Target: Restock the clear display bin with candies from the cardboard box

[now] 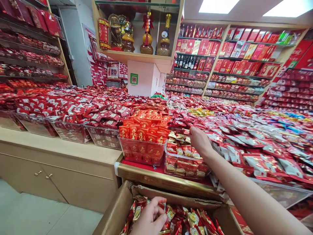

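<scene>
My right hand (pixel 200 140) reaches forward over a clear plastic bin (pixel 186 169) of red and gold wrapped candies. Its fingers curl down into the candies at the bin's far side, and what they hold is hidden. My left hand (pixel 149 219) is down in an open cardboard box (pixel 117 212) below the counter edge. Those fingers are closed on a red and gold candy packet (pixel 168 213) from the pile in the box.
An orange-red packet bin (pixel 141 153) stands left of the candy bin. Heaps of red sweets (pixel 73 107) cover the long counter. A beige cabinet (pixel 56 169) runs along the left. Wall shelves (pixel 232 55) hold red boxes and bottles. A white pillar (pixel 144 78) rises behind.
</scene>
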